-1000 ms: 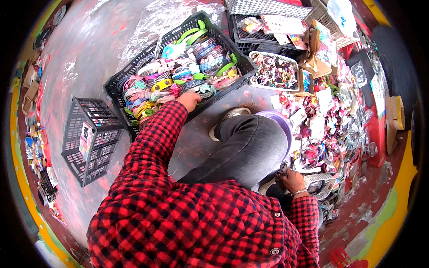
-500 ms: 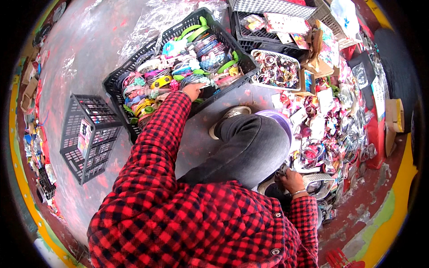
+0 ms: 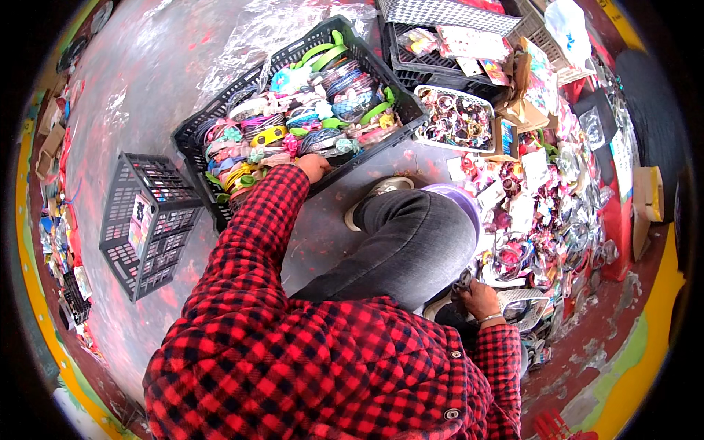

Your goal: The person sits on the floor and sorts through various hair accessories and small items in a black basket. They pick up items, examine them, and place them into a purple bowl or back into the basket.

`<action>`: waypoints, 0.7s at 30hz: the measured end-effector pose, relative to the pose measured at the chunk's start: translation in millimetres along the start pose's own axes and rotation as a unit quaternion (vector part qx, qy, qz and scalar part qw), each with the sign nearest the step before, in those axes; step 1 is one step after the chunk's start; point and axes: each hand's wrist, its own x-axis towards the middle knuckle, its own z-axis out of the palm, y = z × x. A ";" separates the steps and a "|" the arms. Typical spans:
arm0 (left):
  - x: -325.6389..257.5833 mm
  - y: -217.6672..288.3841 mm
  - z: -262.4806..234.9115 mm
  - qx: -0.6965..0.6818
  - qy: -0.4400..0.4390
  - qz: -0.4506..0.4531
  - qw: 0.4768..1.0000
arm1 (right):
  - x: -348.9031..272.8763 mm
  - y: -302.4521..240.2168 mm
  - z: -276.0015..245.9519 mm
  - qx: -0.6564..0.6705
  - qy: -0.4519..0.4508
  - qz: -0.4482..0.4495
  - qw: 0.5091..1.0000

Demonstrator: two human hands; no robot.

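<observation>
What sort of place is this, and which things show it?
Probably a stall or storeroom for hair accessories: a black crate packed with headbands, a white basket of small trinkets, and heaped plastic-wrapped goods.

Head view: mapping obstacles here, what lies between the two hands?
In the head view, the black crate's edge, grey floor, a shoe and the bent leg lie between the left hand and right hand.

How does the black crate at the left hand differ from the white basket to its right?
The black crate is larger than the white basket. The crate's headbands lie bunched; the basket's small accessories lie jumbled. The left hand reaches into the crate; no hand touches the basket. Both are open-topped.
</observation>
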 end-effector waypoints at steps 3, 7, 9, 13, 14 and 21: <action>-6.6 -11.0 -0.1 -0.007 0.004 0.013 1.000 | 0.9 0.1 0.1 -0.002 -0.009 0.006 1.000; -7.3 -28.0 15.3 -0.026 0.055 -0.015 0.998 | 0.2 -1.4 -0.3 0.003 -0.002 0.007 1.000; -6.3 -26.2 16.6 -0.030 0.074 -0.033 0.996 | -0.7 -0.2 1.6 0.010 0.009 0.009 1.000; -0.6 -31.6 26.9 -0.023 0.098 0.019 0.995 | 0.7 6.7 8.7 0.003 0.019 -0.003 1.000; 1.0 -31.5 29.6 -0.018 0.111 0.049 0.992 | 1.0 7.4 9.0 0.003 0.020 -0.011 1.000; 16.9 -6.5 28.9 0.040 0.083 0.052 0.994 | 2.0 12.0 12.4 0.000 0.027 -0.026 0.999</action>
